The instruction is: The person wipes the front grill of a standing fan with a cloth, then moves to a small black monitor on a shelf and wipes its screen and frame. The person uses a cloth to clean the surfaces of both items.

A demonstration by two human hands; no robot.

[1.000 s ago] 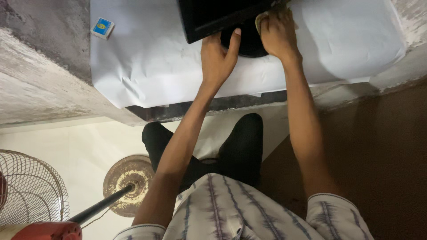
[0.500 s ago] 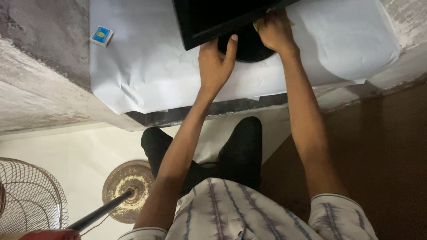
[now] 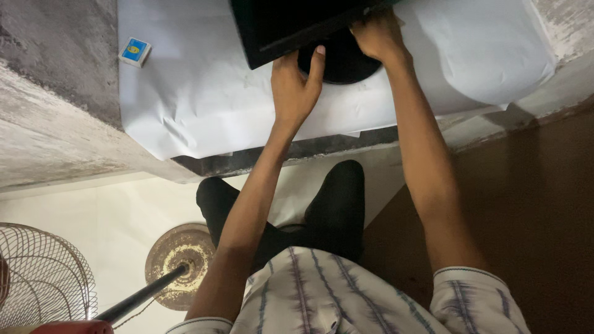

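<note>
Seen from above at the bottom of the frame, a striped shirt point(image 3: 346, 291) and dark trousers point(image 3: 334, 204), with a rusty fan base point(image 3: 176, 260) and wire fan guard point(image 3: 43, 272) at lower left on the pale floor. Higher up, both bare forearms reaching to a ledge draped in a white sheet point(image 3: 204, 105). At upper centre, the left hand point(image 3: 296, 86) lying flat, fingers loosely together and thumb raised against the round black stand point(image 3: 339, 62) of a black monitor point(image 3: 291, 25), which runs off the top edge of the frame. Just right of it, the right hand point(image 3: 376, 36) curled over the stand's far side under the screen's lower edge, fingers bunched; whether anything is pinched inside cannot be told from here. At upper left, well apart from both hands, a small blue and yellow box point(image 3: 135, 52) on the sheet. Likely best handled by keeping the left palm firm on the stand so the monitor stays put, working the right hand in short, light passes near the screen edge, and avoiding any drag on the loose sheet, which could slide the whole set toward the ledge's front edge.
</note>
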